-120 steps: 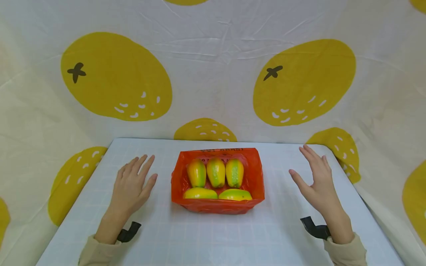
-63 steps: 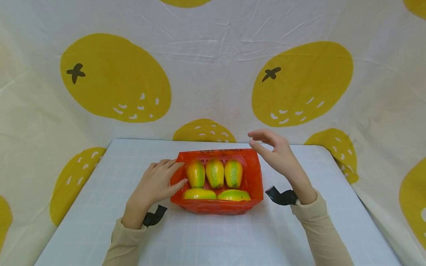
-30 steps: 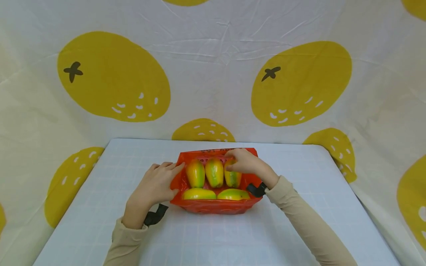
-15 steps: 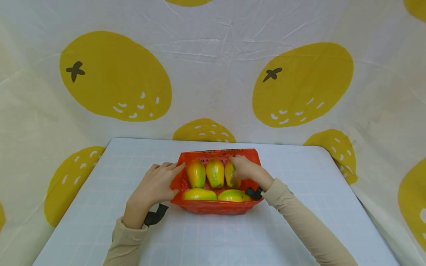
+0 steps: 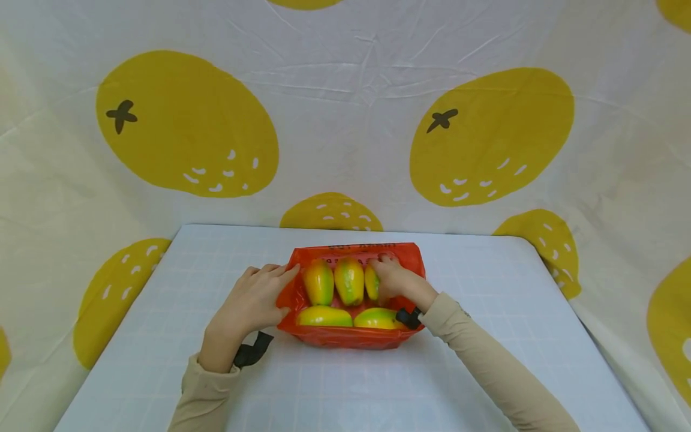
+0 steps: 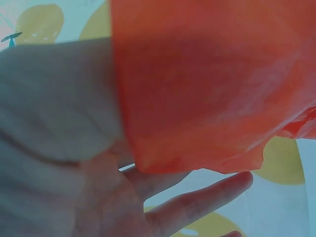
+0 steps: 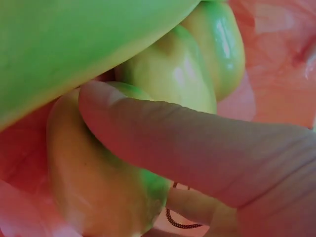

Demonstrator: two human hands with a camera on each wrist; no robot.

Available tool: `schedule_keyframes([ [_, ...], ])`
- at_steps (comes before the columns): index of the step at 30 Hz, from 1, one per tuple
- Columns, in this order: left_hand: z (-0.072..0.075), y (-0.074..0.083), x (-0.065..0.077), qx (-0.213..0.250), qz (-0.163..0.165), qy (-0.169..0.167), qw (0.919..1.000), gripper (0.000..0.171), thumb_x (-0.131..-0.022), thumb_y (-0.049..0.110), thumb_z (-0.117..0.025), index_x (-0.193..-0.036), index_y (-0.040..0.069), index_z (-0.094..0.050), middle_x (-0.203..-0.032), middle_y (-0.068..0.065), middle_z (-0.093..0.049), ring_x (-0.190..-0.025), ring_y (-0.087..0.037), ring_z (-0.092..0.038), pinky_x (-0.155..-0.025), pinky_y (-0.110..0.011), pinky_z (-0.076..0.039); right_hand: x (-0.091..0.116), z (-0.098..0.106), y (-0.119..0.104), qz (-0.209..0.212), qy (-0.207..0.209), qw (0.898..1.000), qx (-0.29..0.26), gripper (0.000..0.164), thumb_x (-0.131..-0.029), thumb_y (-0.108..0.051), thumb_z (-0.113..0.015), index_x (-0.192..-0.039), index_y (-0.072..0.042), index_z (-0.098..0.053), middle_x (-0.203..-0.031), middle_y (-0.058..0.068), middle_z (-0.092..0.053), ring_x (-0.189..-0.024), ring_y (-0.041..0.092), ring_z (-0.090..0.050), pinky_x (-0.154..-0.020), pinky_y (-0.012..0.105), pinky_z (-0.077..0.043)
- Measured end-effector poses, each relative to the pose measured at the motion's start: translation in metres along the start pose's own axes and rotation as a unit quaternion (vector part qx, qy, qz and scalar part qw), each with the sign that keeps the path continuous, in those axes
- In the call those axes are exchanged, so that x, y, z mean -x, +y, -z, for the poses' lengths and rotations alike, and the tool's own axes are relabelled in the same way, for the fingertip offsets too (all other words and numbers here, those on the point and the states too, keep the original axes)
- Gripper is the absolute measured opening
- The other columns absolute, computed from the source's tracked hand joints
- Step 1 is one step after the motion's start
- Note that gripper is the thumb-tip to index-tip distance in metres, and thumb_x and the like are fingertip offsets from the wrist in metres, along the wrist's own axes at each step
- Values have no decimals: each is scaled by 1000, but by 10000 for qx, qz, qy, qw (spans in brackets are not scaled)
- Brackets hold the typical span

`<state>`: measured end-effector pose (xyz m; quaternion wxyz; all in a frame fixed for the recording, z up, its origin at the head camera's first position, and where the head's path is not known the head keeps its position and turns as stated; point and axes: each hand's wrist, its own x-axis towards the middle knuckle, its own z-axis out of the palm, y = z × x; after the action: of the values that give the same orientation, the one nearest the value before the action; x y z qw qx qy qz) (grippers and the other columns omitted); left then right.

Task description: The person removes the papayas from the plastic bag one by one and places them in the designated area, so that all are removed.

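Observation:
A red plastic bag [image 5: 353,339], its mouth spread wide, stands in the middle of the table. In it lie several glossy yellow-green mangoes: a back row with a left mango [image 5: 318,283], a middle mango [image 5: 349,282] and a right mango [image 5: 371,282], and two lying crosswise in front. My right hand [image 5: 393,279] reaches in and grips the right mango [image 7: 106,173], its thumb [image 7: 163,128] across the fruit; the far fingers are mostly hidden. Against the bag's left wall rests my left hand [image 5: 248,303], with fairly straight fingers [image 6: 202,200] outside, partly behind the red film [image 6: 207,89].
The front-left mango [image 5: 324,315] and front-right mango [image 5: 378,318] lie along the bag's near wall. A white table [image 5: 335,390] is under everything. Behind it hangs a white cloth [image 5: 345,120] printed with big yellow fruit. Black wrist mounts [image 5: 252,350] sit on both wrists.
Both hands have come in from the sides. The left has stayed at the bag's left wall, while the right moved over, lowered into the bag and closed round the right mango.

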<state>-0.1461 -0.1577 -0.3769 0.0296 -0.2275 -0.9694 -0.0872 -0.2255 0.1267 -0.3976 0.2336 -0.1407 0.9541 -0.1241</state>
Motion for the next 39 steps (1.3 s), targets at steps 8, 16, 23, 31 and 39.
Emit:
schedule_keyframes([
  [8, 2, 0, 0, -18, -4, -3, 10000, 67, -76, 20, -76, -139, 6, -58, -132, -15, -62, -122, -36, -53, -99, -60, -41, 0, 0, -1, -110, 9, 9999, -20, 86, -76, -5, -80, -150, -7, -37, -145, 22, -37, -128, 36, -38, -99, 47, -48],
  [16, 1, 0, -1, -58, -73, 26, 10000, 67, -77, 20, -77, -139, 6, -58, -132, -15, -62, -122, -36, -54, -98, -59, -41, 1, 3, 1, -19, 209, 9996, -195, 80, -75, -7, -82, -146, -5, -44, -133, 14, -51, -116, 29, -45, -97, 43, -50],
  [23, 1, 0, -1, -79, -61, 25, 9999, 67, -77, 21, -77, -139, 5, -58, -132, -15, -62, -121, -35, -54, -98, -59, -42, 5, 7, 2, 30, 275, 9987, -421, 81, -74, -8, -84, -145, -6, -46, -136, 14, -51, -117, 30, -46, -96, 45, -50],
  [31, 2, 0, 0, -70, -60, 37, 10000, 66, -76, 20, -77, -138, 5, -58, -130, -16, -63, -120, -36, -55, -97, -59, -42, 13, 15, 0, 121, 332, 9979, -547, 88, -72, -9, -85, -149, -7, -42, -143, 16, -46, -119, 30, -46, -93, 46, -51],
  [39, 2, 1, 0, -35, -39, 14, 10000, 67, -77, 20, -77, -139, 5, -58, -131, -16, -62, -120, -36, -55, -98, -59, -42, 23, 22, -3, 336, 496, 9970, -491, 90, -71, -12, -88, -147, -6, -42, -143, 21, -41, -117, 31, -47, -91, 45, -52],
])
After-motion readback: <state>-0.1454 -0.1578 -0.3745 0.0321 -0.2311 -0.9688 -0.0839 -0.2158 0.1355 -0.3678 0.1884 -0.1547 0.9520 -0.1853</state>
